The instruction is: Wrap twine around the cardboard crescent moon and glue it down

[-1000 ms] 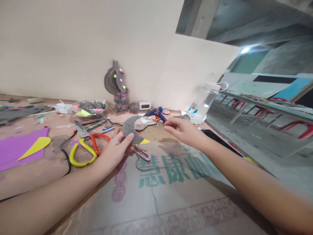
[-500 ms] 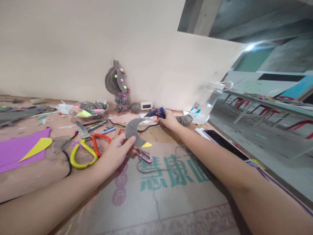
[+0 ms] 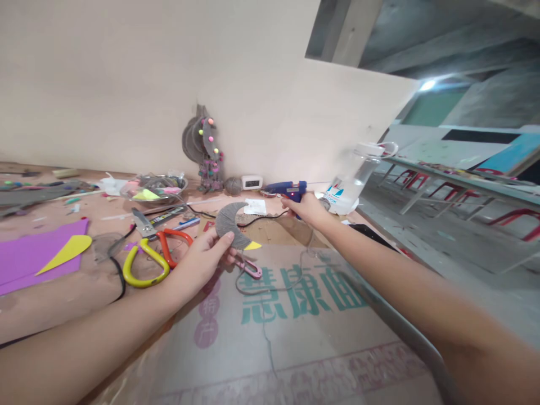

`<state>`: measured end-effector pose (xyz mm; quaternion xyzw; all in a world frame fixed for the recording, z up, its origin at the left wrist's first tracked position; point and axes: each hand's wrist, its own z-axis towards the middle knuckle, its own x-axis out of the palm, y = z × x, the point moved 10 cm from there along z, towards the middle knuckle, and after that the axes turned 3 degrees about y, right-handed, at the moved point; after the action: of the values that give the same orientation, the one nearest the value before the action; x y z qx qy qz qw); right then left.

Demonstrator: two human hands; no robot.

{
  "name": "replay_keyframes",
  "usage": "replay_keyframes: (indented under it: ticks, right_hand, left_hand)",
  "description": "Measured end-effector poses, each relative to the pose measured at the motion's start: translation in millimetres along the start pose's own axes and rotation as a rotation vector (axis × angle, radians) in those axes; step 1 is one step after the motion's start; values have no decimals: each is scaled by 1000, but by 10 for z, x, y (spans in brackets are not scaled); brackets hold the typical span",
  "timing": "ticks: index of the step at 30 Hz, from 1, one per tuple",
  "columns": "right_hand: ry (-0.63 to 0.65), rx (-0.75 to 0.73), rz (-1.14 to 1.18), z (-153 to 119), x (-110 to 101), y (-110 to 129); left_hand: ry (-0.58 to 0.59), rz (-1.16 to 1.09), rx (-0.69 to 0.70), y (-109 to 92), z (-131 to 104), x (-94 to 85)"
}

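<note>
Between the thumb and fingers of my left hand (image 3: 215,247) is a crescent (image 3: 230,225) wrapped in grey yarn, its lower tip showing bare yellow (image 3: 253,246). Just under that hand lies a pink-handled tool (image 3: 252,270), partly hidden by the fingers; I cannot tell whether they touch it. My right hand (image 3: 307,208) grips a blue glue gun (image 3: 287,189) by its handle, above the back of the cardboard, nozzle pointing left. A small white paper (image 3: 255,207) lies left of the gun. Grey yarn trails over the cardboard (image 3: 320,349).
Scissors (image 3: 145,264) with yellow and orange handles lie left, near purple sheets (image 3: 42,253) and a yellow cutout (image 3: 67,251). Behind are a bowl of craft bits (image 3: 154,188), a hanging crescent ornament (image 3: 205,143) and a white clock (image 3: 252,182). A water bottle (image 3: 352,177) stands back right.
My right hand has lifted the glue gun and moved it right, uncovering the white paper. The left hand keeps the crescent in nearly the same place.
</note>
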<state>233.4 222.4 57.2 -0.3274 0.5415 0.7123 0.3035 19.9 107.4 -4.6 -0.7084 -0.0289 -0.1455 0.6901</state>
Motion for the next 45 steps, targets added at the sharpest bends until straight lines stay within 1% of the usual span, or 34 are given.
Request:
replay_keyframes:
  ticks: [3,5,6,8,11,14,17,19,24,28,39,45]
  right_hand:
    - [90,-58,102,-262,-7,163]
    - [124,-111,179,-483,-17,291]
    - [121,-126,212,-594,-30,338]
    - [135,-143,282,-803,-6,396]
    - [171,-116,297,-1031,98,357]
    - [222,-116,221,-1148,206,293]
    - [293,-158,224,-1201,285,306]
    - [315,-153,234,-1215,313,309]
    - [292,-116,250,-1224,346,302]
    - [299,-100,282,-1226,384,298]
    - [309,-53,313,-1221,407,325]
    - [296,-69,300,-1231,386,357]
  left_hand:
    - [-1,23,-10,23,12,-15]
    - [8,47,7,8,17,-10]
    - [10,59,21,-9,17,-8]
    - [8,93,45,-45,14,-6]
    - [24,154,54,-73,6,12]
    - [32,220,65,-82,2,12]
    - [26,229,66,-71,6,4]
    - [23,201,52,-54,9,9]
    - [-3,221,51,-81,5,11]
    - [21,263,90,-121,3,22]
    - [21,133,35,-30,-6,23]
    - [21,152,35,-21,2,3]
